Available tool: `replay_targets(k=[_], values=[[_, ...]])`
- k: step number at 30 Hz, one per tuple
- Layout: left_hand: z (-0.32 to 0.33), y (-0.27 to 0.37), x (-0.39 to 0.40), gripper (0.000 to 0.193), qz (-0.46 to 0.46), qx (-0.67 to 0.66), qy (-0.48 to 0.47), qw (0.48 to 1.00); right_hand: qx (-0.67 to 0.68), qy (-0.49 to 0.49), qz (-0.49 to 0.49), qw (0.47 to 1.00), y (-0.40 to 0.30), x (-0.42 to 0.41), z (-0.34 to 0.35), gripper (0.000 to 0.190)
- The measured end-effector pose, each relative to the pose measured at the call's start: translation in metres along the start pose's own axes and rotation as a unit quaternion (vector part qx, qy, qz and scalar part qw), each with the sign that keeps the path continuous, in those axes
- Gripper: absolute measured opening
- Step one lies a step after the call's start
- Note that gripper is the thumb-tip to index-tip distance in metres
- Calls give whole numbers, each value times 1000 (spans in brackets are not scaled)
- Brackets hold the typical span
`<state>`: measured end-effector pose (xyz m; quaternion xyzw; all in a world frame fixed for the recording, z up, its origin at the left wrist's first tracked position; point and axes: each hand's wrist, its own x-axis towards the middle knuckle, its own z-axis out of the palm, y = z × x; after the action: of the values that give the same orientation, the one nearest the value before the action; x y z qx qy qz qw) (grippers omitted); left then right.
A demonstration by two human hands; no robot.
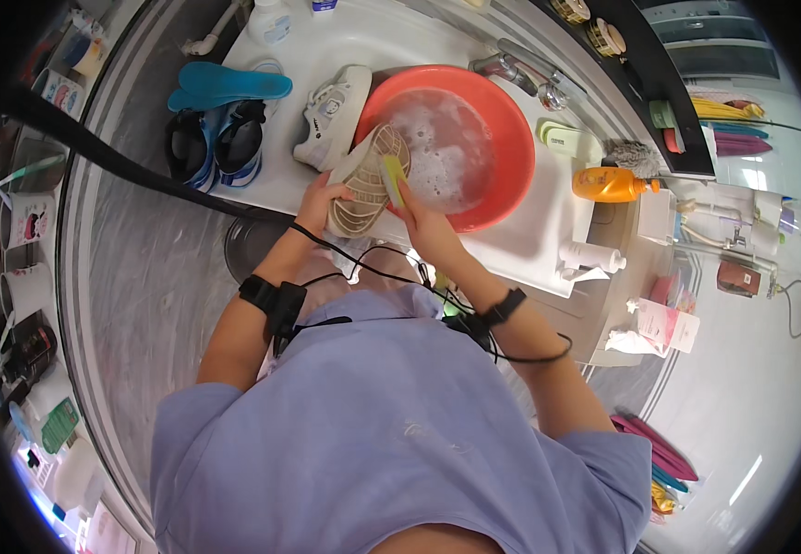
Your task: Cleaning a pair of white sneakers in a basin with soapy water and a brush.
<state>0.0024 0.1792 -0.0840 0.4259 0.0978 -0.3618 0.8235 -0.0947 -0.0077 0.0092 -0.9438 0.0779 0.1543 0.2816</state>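
Observation:
My left hand [318, 204] grips a shoe [361, 197] by one end, with its beige patterned sole turned up. In my right hand [420, 218] is a yellow-green scrubbing brush [393, 179], held against the sole's right side. Both hands are over the near left rim of a red plastic basin [514, 176]. Foamy water [445, 149] lies in the basin. The matching white shoe [334, 118], with a printed figure on its side, rests left of the basin.
Blue-and-black shoes [239, 145] and blue insoles [234, 83] are at the left end of the white sink counter [511, 242]. A chrome faucet [511, 73] stands behind the basin. To the right lie an orange bottle [604, 184] and a white bottle [591, 256]. Black cables [372, 270] cross near my wrists.

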Motion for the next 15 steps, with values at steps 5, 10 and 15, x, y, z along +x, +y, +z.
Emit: replay_targets(k=[5, 10, 15], values=[[-1, 1, -9, 54, 0, 4, -2, 1000, -35, -39, 49, 997, -5, -6, -10, 52], [4, 5, -19, 59, -9, 25, -4, 1000, -40, 39, 85, 995, 19, 78, 12, 50], [3, -1, -15, 53, 4, -10, 1, 1000, -9, 72, 74, 995, 38, 122, 14, 49]])
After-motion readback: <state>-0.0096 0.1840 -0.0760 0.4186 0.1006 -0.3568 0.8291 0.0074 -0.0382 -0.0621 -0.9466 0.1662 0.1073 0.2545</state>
